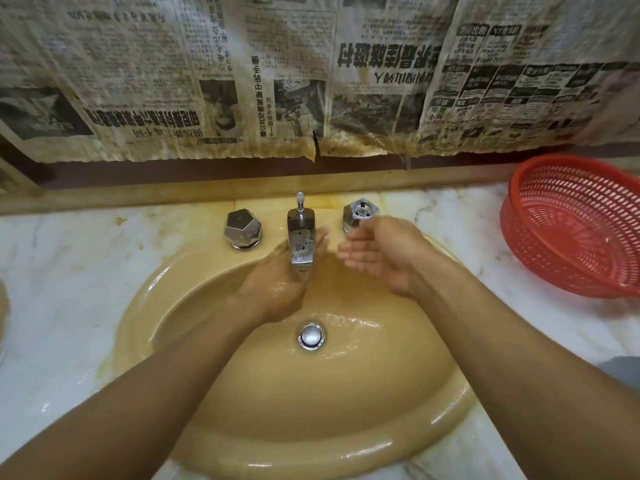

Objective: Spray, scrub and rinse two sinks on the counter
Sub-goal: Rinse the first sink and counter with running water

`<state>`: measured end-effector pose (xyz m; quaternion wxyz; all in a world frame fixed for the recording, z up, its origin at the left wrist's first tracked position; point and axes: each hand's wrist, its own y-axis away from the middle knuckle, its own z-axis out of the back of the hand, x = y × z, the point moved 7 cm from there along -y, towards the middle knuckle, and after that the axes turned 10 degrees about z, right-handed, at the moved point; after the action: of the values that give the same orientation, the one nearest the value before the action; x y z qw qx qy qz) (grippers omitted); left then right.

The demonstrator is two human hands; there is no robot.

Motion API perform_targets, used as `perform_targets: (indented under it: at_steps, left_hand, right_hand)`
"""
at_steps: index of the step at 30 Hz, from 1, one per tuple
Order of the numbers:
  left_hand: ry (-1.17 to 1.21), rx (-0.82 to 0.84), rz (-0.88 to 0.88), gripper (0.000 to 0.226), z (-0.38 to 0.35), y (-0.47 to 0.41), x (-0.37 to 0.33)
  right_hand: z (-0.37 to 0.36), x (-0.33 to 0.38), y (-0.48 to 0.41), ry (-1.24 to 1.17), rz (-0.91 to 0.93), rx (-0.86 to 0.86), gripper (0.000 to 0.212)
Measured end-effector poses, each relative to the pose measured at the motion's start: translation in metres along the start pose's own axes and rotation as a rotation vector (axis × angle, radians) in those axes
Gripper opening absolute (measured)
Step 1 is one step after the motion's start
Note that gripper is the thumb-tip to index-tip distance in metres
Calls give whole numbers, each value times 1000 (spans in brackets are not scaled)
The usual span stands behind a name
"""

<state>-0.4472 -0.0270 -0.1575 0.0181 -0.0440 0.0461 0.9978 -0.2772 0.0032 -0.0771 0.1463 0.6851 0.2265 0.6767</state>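
Red basket [573, 258], stained newspaper [242, 81] on wall

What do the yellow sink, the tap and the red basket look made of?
The mustard-yellow oval sink basin: probably glazed ceramic, glossy highlights. The silver tap spout: chromed metal, mirror reflections. The red round mesh basket: likely moulded plastic, uniform perforations.

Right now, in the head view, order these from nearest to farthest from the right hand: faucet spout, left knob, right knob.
1. right knob, just behind the right hand.
2. faucet spout, at centre, to the hand's left.
3. left knob, beyond the spout, on the left.
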Motion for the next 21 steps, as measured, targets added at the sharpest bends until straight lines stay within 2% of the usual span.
perform_targets:
  at_steps: [1, 4, 6, 9, 12, 15, 18, 19, 21]
  left_hand:
    - [-49, -79, -148, 70, 8, 5, -1]
    - [-188, -130, -225, 65, 9, 7, 10]
    - [-137, -13, -214, 65, -1, 7, 11]
    - [31, -37, -207, 61, 9, 9, 9]
    - [89, -100, -245, 68, 10, 11, 7]
    - [184, -63, -267, 67, 11, 3, -12]
    - [121, -26, -165, 86, 4, -19, -47]
    - [119, 44, -71, 89, -2, -22, -58]
    - [141, 59, 48, 87, 9, -21, -83]
  right_hand:
    - [1, -14, 3, -20, -51, 10, 35]
    - [-19, -53, 13, -274, -242, 107, 39]
    - [-44, -66, 19, -507, -346, 164, 41]
    - [-66, -69, 25, -671, -413, 200, 43]
    - [-59, -61, 23, -806, -421, 177, 42]
    - [-32, -40, 14, -825, -349, 183, 41]
    - [20, -11, -6, -847, -183, 35, 40]
    - [42, -6, -12, -767, -130, -34, 40]
    - [84, -5, -15, -459, -81, -151, 39]
